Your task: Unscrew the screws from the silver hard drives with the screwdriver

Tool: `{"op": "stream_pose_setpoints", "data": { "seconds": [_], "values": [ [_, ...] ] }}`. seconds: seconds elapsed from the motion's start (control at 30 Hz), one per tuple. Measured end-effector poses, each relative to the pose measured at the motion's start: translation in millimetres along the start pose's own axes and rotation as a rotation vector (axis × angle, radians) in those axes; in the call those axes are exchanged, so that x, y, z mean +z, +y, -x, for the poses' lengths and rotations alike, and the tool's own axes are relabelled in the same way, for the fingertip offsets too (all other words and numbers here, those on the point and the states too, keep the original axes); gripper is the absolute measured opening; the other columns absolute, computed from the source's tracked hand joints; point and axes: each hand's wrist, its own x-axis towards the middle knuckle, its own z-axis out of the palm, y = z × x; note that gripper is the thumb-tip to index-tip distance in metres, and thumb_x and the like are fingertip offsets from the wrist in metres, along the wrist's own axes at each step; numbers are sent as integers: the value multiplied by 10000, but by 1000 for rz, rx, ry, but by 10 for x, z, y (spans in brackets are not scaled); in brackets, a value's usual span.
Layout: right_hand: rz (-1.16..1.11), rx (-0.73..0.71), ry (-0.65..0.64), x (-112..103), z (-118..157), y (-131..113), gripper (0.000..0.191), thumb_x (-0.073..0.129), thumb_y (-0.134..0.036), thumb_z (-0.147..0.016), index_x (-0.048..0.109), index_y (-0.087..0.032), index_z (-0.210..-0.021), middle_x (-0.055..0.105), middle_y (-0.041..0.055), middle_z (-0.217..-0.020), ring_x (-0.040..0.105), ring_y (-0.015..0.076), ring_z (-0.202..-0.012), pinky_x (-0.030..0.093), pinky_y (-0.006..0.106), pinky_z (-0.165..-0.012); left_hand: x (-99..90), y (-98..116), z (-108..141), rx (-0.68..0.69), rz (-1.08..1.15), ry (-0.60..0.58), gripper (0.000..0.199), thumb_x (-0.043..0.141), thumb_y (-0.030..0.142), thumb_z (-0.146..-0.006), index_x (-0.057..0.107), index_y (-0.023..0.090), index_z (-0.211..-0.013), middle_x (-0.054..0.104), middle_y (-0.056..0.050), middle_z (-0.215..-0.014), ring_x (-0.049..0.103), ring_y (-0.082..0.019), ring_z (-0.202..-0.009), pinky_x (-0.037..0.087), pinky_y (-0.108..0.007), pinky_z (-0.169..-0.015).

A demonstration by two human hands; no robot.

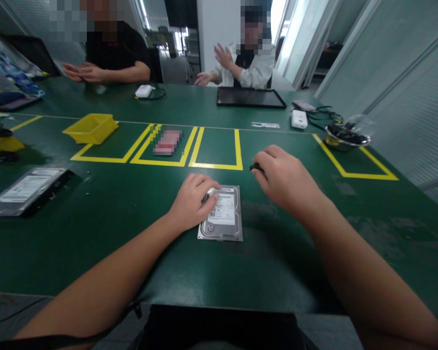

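While the left hand (193,200) rests over the upper left part of a hard drive (224,218), the right hand (282,181) sits to the right and a little farther out, well apart from it. Left hand: fingers bent, thumb and index finger on the top face of the drive; cannot tell whether they actually grip it. Right hand: thumb and fingers closed on a small dark object (256,166), mostly hidden by the grasp; type not determinable.

Drive lies flat on the green surface (131,257), label up, near edge toward the wearer. Beyond it, yellow tape (215,166) marks several outlines. A pinkish item (168,142), blurred by pixelation, lies inside one; a yellow tray (91,129) overlaps the far part of the outline left of that. At far right, a metal bowl (361,143) of dark cables stands at the far end of another outline; a white box (298,119) is near it.

Left side: a labelled, metal-cased unit (25,189). Far side: a black flat panel (251,98) lies before a person in a light jacket (257,73); another person in a black top (120,48) is to the left.
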Motion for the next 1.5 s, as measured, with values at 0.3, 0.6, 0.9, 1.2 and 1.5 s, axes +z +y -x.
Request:
{"op": "stream_pose_setpoints", "data": {
  "seconds": [0.3,0.6,0.9,1.2,1.5],
  "values": [
    [-23,3,-12,193,-65,18,248,385,-206,-960,601,-121,-1046,587,144,-1088,581,213,-918,434,301,-716,15,-162,-24,-126,-12,-54,349,573,384,-873,527,152,-1129,581,-93,-1121,502,-257,-1042,420,-434,-917],
    [36,136,-287,412,-32,36,321,387,-164,-904,437,-114,-1217,585,182,-1102,638,265,-907,464,352,-741,-59,-63,-29,98,25,-228,385,578,445,-884,578,198,-1180,601,-93,-1225,502,-277,-1151,380,-460,-1010],
    [39,153,-499,570,-45,89,491,472,-216,-849,363,-159,-1324,660,205,-1079,683,336,-942,504,392,-739,-145,204,42,365,110,-468,874,632,689,-766,460,129,-1416,482,-207,-1454,446,-360,-1351,346,-516,-1132],
    [60,188,-526,598,-74,123,379,366,-251,-921,424,-154,-1282,683,216,-1059,689,349,-959,511,438,-770,-79,188,79,351,37,-486,792,680,496,-778,446,101,-1424,419,-229,-1506,402,-347,-1408,364,-522,-1145],
    [49,190,-610,520,-46,88,536,446,-275,-887,374,-113,-1392,667,251,-1154,674,367,-1046,515,460,-815,-67,173,60,336,32,-489,791,667,496,-791,442,85,-1428,408,-226,-1515,382,-330,-1426,351,-515,-1165]
  ]
}}
